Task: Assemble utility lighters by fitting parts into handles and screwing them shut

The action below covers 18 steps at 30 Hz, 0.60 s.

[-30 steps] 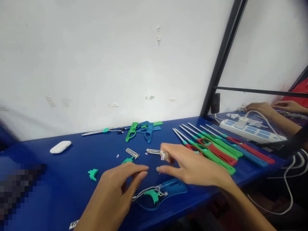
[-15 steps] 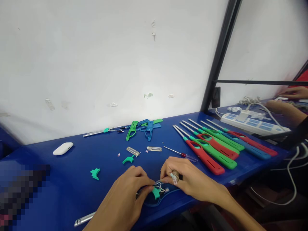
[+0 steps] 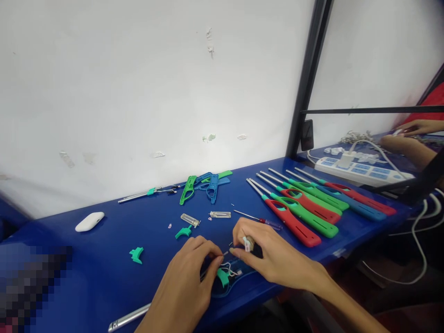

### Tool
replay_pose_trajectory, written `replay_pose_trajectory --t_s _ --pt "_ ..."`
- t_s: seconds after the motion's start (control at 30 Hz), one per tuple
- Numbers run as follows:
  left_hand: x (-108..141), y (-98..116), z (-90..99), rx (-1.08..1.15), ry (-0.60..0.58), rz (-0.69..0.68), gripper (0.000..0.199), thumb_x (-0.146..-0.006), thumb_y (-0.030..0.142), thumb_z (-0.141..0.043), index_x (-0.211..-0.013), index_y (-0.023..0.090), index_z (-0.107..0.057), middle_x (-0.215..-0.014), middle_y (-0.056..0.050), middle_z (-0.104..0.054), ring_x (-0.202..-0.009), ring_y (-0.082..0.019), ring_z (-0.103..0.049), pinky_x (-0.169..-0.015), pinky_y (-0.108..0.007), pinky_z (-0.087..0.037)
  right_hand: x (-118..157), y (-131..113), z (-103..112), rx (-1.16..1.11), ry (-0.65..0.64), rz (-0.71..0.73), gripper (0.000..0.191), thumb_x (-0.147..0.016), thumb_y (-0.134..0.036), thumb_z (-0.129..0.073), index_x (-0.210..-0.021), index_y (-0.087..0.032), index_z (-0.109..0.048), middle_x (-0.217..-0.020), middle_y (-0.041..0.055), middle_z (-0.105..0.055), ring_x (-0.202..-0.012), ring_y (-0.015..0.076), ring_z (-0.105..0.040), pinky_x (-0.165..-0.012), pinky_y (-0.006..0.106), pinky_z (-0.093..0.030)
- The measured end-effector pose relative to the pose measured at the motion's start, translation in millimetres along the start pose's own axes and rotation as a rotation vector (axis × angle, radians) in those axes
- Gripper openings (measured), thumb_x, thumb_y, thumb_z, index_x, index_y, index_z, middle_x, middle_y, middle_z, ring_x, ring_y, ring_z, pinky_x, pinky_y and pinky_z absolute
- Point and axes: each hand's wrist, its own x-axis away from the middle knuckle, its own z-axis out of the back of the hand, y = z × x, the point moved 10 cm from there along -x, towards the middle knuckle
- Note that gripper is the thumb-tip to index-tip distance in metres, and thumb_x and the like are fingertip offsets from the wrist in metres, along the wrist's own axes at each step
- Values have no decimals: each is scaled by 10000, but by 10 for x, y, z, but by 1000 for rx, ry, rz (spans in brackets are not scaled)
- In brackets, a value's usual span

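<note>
My left hand (image 3: 194, 270) is closed in a pinch, with a thin pale wire end (image 3: 225, 253) at its fingertips. Opposite it, my right hand (image 3: 268, 252) is curled around a small brownish piece with a pale tip (image 3: 247, 243). Between and below the hands lies an opened blue lighter handle half (image 3: 248, 267), partly covered by my fingers. Inside sit a teal trigger (image 3: 223, 278) and looping white wires (image 3: 229, 268). A silver lighter barrel (image 3: 128, 318) sticks out to the left from under my left forearm.
Several assembled long lighters (image 3: 294, 222) lie to the right, beside a screwdriver (image 3: 260, 219). Ahead are clear fuel tanks (image 3: 220, 214), a loose teal trigger (image 3: 137, 255), handle halves (image 3: 212, 188) and a white case (image 3: 89, 222). Past the black frame are a power strip (image 3: 360, 171) and another person's hand (image 3: 398, 141).
My hands have drawn slightly apart, and a pale wire end now shows at my left fingertips. My right hand has lifted a little off the handle half. The view has shifted slightly.
</note>
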Motion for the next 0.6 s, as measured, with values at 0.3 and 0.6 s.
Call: replay_pose_trajectory --t_s 0.3,0.6 --pt "-7 17 71 -4 30 5 220 -1022 183 -509 -973 258 -710 -930 -6 -743 -874 -230 -685 -788 -357 -499 76 15 -28 177 -46 -75 91 -1137 -320 -439 -1157 -250 -494 -1105 31 -623 -1024 228 -616 -943 416 -459" --pt "8 26 157 14 70 17 216 -1038 272 -518 -948 268 -714 -866 6 -740 -769 -207 -667 -720 -331 -481 29 -66 -4 272 47 133 251 -1151 -340 -451 -1189 -221 -668 -1034 55 -666 -948 214 -644 -841 357 -512"
